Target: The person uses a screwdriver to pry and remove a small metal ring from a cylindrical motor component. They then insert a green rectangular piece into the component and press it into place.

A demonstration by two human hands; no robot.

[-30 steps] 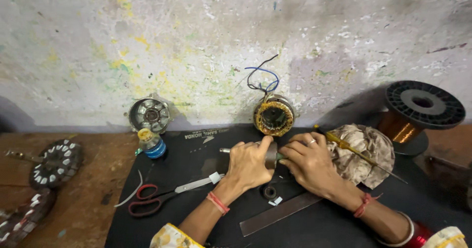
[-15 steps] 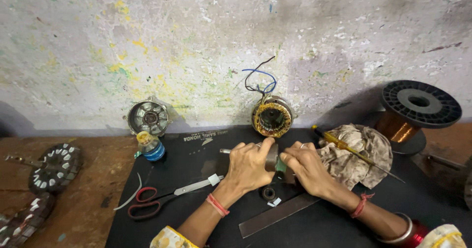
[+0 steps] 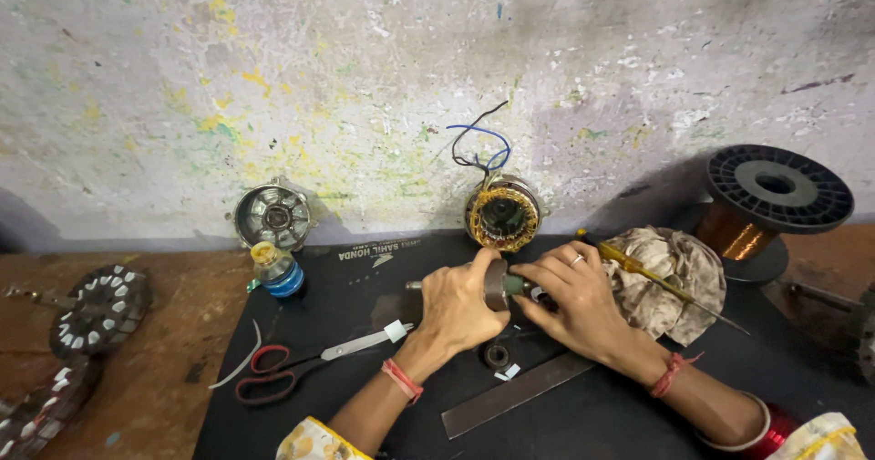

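Both hands meet over a small grey rotor on the black mat, just in front of the wound stator. The fingers hide most of the rotor, so only a grey drum, a shaft end poking left and a green bit on its right show. The left hand curls round it, thumb pressed on top; the right hand pinches its right end, though the fingertips are hard to tell apart. A small black ring lies below the hands, beside a flat metal strip. The scissors lie left of the left wrist. A screwdriver rests on a rag. Compared with half a second ago, the hands have kept their grip in the same spot; the green bit shows a little less.
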